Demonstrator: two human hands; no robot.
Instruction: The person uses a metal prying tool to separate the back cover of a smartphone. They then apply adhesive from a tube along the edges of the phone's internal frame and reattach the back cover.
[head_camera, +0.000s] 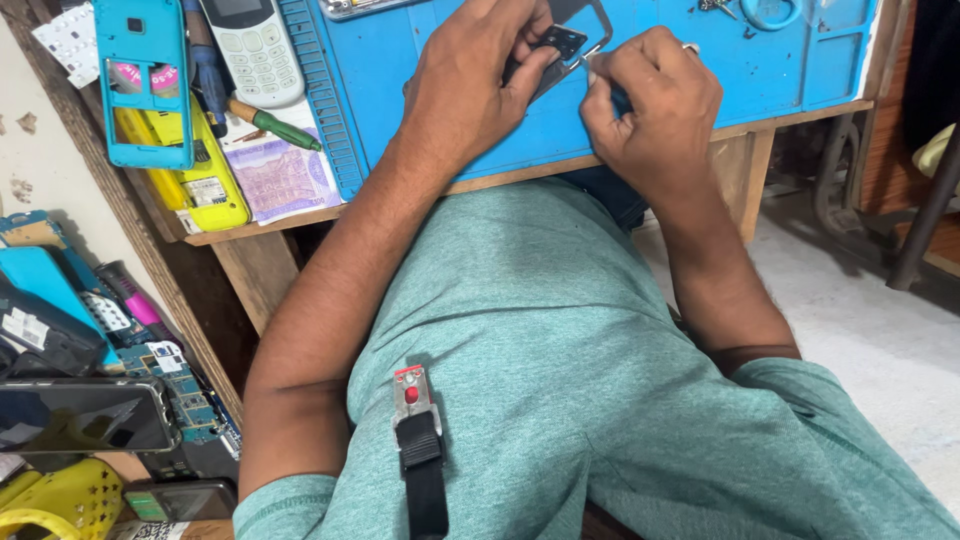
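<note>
A small black phone part, flat and squarish with a glossy face, lies on the blue work mat, against a dark phone frame with a thin metal rim that is mostly hidden. The left hand lies over it from the left, fingers curled down and fingertips pinching the part's edge to pin it to the mat. The right hand sits just beside it on the right, closed in a tight fist round a slim tool; only the tool's thin metal tip shows, touching the right edge of the part.

The mat is smooth rubbery sheet with a ribbed strip down its left side, and it covers a worn wooden counter. Left of the mat lie a white keypad phone, a turquoise plastic phone shell over a yellow phone body, a green-handled screwdriver and a purple banknote. Lower left, apart from the counter, a heap of green circuit boards, a dark smartphone and a yellow perforated basket whose contents cannot be seen.
</note>
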